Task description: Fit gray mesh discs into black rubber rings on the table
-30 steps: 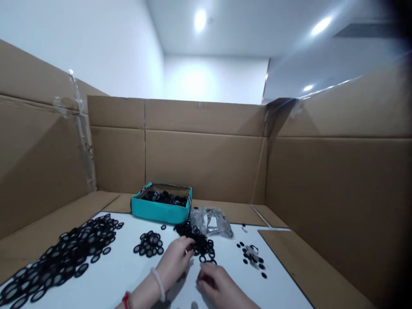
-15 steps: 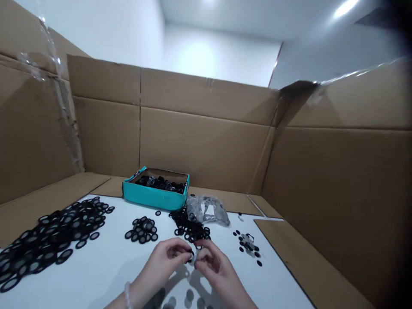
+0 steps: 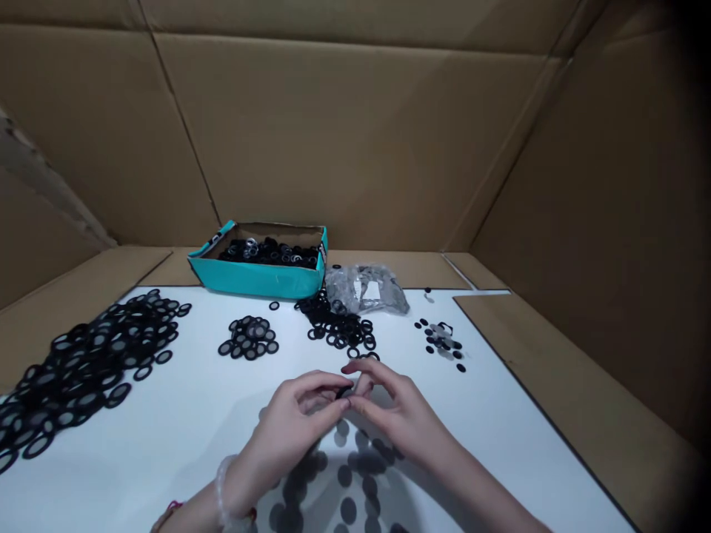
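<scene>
Drop risk: black ring (image 3: 344,392).
Left hand (image 3: 294,414) pinches it at the fingertips; whether right hand (image 3: 403,407) grips, cannot tell. A slip could lose it among grey discs (image 3: 348,511).

One head-worn camera looks forward and down, close over the hands (image 3: 286,426) and white tabletop (image 3: 189,437).

- Looks like a workshop booth for small parts
- Plain cardboard walls (image 3: 344,148) on 3 sides of a white bench (image 3: 205,422)
- Black rings (image 3: 105,363) in 3 main piles across the top
- Teal box (image 3: 258,281) of similar pieces at the back
- Clear plastic bag (image 3: 369,290) beside it
- Small dark discs (image 3: 456,345) scattered on the right
</scene>
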